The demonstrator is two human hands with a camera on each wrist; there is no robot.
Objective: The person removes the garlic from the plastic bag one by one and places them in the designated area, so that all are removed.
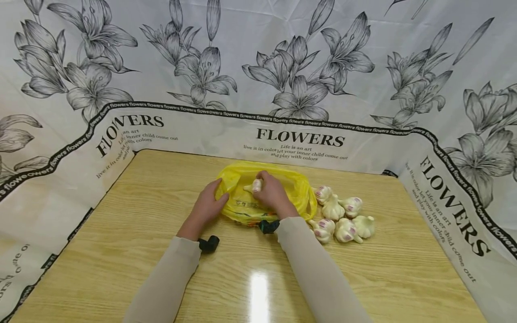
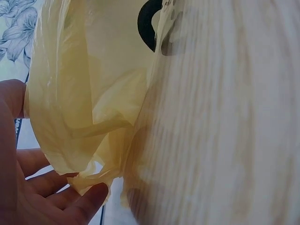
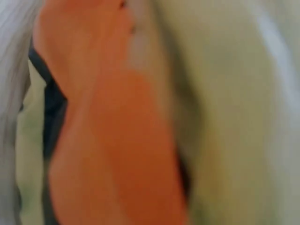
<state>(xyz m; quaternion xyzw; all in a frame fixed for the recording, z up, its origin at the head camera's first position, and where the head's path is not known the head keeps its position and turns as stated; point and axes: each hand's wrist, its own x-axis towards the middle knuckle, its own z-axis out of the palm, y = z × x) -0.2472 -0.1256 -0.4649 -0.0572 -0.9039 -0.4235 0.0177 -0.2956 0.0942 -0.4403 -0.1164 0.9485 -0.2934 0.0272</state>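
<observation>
A yellow plastic bag (image 1: pixel 242 211) lies on the table with its mouth spread wide. My left hand (image 1: pixel 208 202) holds the bag's left rim, pinching the thin film. In the left wrist view, the fingers of that hand (image 2: pixel 51 187) curl about the bag's edge (image 2: pixel 65 93). Inside the mouth, my right hand (image 1: pixel 274 193) grips a garlic bulb (image 1: pixel 256 185) by the fingertips. The right wrist view is blurred and filled by the bag's orange print (image 3: pixel 112 140); that hand is hidden there.
Several garlic bulbs (image 1: pixel 333 208) are grouped on the table (image 1: pixel 121 233) just right of the bag. A white cloth with printed flowers (image 1: pixel 300 101) hangs behind and along both sides. Dark wrist cameras (image 1: pixel 208 244) sit at my cuffs.
</observation>
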